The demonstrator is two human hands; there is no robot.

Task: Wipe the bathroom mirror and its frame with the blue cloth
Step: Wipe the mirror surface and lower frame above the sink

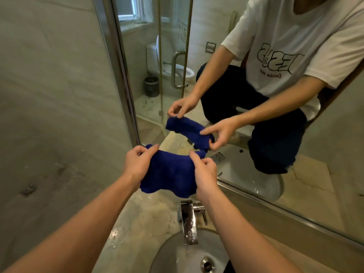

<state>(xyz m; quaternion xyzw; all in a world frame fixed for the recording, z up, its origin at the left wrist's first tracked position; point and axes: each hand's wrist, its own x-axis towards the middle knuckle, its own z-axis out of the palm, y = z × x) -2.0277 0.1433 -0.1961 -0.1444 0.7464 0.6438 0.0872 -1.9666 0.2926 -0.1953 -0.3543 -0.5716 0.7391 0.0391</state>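
Note:
A dark blue cloth (170,173) hangs between my two hands, just in front of the mirror's lower left corner. My left hand (137,164) pinches its left top edge and my right hand (204,175) pinches its right top edge, with the cloth bunched and drooping below. The mirror (226,85) fills the upper right and reflects my hands, the cloth and a person in a white T-shirt. Its metal frame (118,66) runs down the left side and along the bottom edge (275,205).
A chrome faucet (189,221) stands below the cloth over a round sink (177,253) set in a marble counter (141,219). A tiled wall (55,95) lies to the left. The reflection shows a toilet, a bin and a glass shower door.

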